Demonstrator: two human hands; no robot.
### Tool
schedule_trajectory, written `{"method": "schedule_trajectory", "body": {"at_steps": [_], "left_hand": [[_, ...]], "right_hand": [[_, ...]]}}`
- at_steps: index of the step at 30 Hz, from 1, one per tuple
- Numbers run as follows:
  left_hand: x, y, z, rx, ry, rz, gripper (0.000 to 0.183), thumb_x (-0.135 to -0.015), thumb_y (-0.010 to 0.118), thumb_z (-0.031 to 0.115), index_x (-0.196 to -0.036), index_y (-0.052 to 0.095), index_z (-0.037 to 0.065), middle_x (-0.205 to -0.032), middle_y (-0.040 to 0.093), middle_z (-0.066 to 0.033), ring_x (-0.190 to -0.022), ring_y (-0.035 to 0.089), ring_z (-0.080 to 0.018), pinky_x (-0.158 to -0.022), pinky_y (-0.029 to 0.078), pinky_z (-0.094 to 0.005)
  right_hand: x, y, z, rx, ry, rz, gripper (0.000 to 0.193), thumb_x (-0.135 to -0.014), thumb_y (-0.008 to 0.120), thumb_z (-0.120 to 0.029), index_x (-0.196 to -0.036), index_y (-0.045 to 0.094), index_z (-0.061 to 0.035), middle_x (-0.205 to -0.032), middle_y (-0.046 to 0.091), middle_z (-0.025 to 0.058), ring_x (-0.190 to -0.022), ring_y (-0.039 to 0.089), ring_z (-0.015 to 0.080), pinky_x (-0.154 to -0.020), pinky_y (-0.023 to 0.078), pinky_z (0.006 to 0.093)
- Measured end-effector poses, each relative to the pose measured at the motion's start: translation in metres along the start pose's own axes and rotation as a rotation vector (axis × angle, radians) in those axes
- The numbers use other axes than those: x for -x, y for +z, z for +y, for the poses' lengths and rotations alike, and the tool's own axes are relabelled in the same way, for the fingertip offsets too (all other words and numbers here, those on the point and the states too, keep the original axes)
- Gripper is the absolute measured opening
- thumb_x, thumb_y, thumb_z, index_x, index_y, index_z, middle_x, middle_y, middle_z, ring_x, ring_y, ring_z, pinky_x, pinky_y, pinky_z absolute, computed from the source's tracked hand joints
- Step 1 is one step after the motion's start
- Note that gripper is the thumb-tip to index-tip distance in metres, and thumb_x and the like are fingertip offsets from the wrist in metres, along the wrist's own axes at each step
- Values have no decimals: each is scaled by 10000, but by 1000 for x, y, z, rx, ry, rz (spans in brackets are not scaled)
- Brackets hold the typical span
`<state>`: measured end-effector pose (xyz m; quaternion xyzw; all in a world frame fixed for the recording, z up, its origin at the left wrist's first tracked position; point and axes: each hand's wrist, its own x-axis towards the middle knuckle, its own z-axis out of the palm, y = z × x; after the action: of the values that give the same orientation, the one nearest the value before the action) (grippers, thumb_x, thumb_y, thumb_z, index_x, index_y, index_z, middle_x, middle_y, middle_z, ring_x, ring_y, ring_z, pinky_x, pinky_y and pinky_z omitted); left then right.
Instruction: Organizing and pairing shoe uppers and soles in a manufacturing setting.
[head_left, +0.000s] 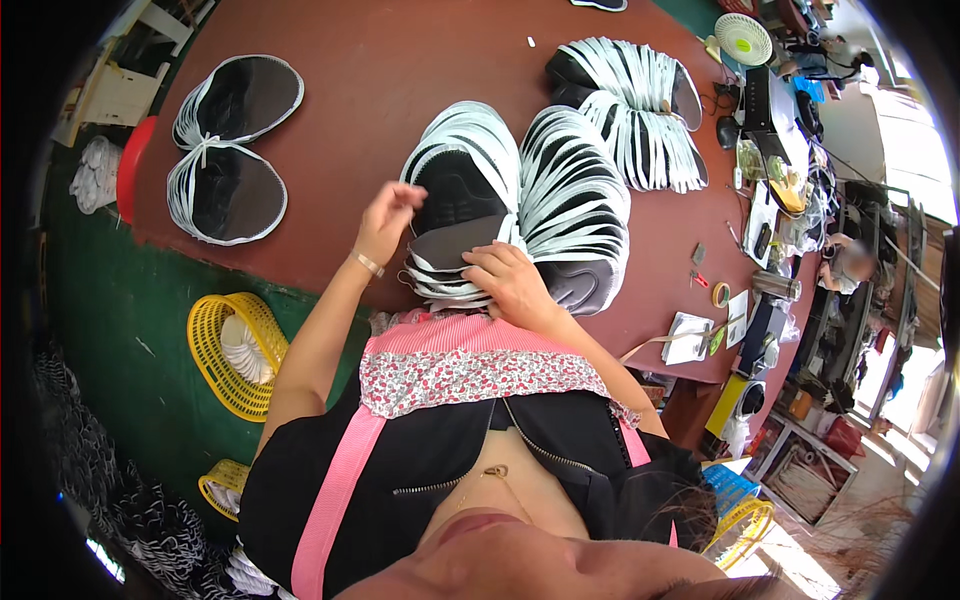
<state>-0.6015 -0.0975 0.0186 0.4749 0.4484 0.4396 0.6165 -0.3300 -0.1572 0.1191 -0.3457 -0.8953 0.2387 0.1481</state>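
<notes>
A stack of black, oval, sole-shaped pieces with white edging (457, 186) lies at the table's near edge, just ahead of me. My left hand (384, 222) is at its left side, fingers loosely bent and apart, with nothing visible in them. Across the grey near ends of the stack (452, 247) lies my right hand (506, 281), its fingers spread flat on them; its thumb is hidden. Touching this stack on the right is a second fanned row of the same white-edged pieces (575, 190).
A tied bundle of pieces (232, 188) lies on the left of the red-brown table (345, 90), another bundle (640, 115) at the far right. Red-handled snippers (699, 280), tape (721, 293) and a metal flask (776, 286) lie rightward. A yellow basket (205, 345) stands on the floor.
</notes>
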Motion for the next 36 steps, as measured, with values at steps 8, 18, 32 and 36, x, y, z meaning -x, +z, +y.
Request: {"method": "schedule_trajectory", "body": {"at_steps": [8, 18, 32, 36], "left_hand": [[-38, 6, -7, -504, -2, 91, 177, -916, 751, 148, -1022, 689, 20, -947, 606, -73, -877, 633, -209, -818, 516, -312], [-4, -19, 20, -96, -24, -475, 360, -808, 591, -60, -1138, 710, 20, -1259, 686, -102, -1212, 635, -201, -1067, 479, -356], [-6, 4, 17, -326, 147, -273, 129, -876, 803, 136, -938, 764, 29, -850, 556, -16, -801, 562, -142, -756, 480, -317], [16, 14, 54, -497, 110, -463, 248, -862, 722, 81, -1097, 799, 59, -944, 596, -29, -925, 588, -152, -848, 489, -328]], "right_hand": [[0, -6, -6, -191, 164, 36, 803, -576, 765, 3, -1355, 578, -70, -1204, 626, 125, -1145, 586, 341, -1016, 452, 457], [-17, -9, -2, 53, 73, 83, 544, -580, 735, -36, -1117, 647, -32, -1308, 559, 151, -1261, 530, 367, -1021, 442, 468], [-22, -12, 0, 2, 146, 72, 437, -550, 747, -67, -980, 680, -42, -1629, 301, 261, -1467, 372, 435, -1131, 386, 474], [-20, -6, 10, -23, 86, 39, 410, -577, 734, -77, -980, 661, -47, -1495, 494, 212, -1385, 480, 394, -1103, 421, 487]]}}
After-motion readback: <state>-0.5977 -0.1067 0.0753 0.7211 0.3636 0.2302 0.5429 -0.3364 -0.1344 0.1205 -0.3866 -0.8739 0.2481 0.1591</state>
